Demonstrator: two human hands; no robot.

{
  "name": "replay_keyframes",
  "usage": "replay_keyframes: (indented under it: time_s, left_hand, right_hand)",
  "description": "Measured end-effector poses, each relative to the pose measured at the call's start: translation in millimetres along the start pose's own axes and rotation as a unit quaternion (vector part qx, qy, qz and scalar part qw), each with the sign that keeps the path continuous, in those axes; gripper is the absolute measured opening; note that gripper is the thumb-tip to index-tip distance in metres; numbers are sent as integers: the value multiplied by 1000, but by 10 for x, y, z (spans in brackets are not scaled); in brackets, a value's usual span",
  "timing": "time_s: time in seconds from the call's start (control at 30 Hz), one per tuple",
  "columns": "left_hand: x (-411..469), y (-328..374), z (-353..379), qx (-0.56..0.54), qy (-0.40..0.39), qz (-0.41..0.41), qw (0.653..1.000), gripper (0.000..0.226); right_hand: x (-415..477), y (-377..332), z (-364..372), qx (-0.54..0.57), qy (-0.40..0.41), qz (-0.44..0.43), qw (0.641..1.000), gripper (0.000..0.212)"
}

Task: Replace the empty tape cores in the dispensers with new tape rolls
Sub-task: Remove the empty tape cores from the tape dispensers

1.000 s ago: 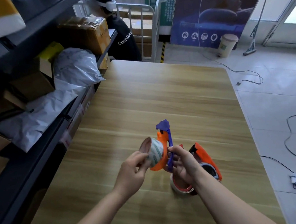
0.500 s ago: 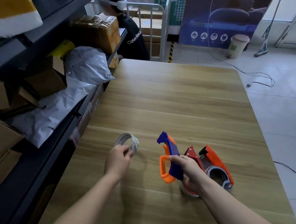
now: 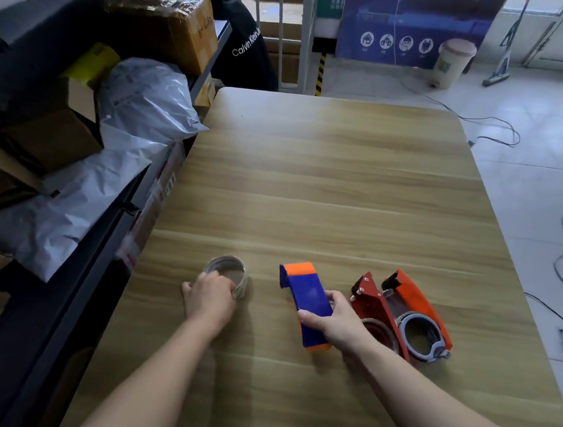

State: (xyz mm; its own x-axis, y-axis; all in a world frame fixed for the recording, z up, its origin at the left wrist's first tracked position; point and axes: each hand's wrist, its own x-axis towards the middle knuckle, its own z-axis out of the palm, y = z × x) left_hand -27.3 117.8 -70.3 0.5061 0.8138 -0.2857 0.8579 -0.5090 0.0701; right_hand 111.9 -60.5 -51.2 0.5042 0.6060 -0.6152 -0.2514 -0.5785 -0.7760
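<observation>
Seemingly the core-removal step: holding the empty core (image 3: 228,273) at the tabletop (image 3: 339,180) in the left grip (image 3: 209,301), clasping the blue-and-orange dispenser (image 3: 307,295) in the right grip (image 3: 337,321). Next: releasing the core, fetching a fresh roll, seating it squarely.

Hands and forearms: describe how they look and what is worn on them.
The left hand and right hand are bare: no gloves, rings, watch or bands show. The left forearm and right forearm are bare too, no sleeve in view.
</observation>
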Motion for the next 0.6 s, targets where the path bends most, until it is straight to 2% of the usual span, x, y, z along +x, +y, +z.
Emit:
replay_keyframes:
  time_s: [0.3,0.4,0.47,0.53,0.6]
  left_hand:
    - [55,-64,67,43,-33,26,998,24]
    - [60,-57,59,47,-37,31,998,23]
    - [62,-49,53,54,-36,37,997,22]
    - [57,-40,44,57,-33,41,997,21]
    - [50,-28,35,58,-30,44,997,21]
  right_hand:
    - [86,155,179,-110,40,2,993,51]
    - [110,174,171,8,10,37,999,51]
    - [115,193,172,87,6,61,994,65]
    - [117,218,185,111,13,78,991,73]
    - [116,224,204,120,20,98,988,66]
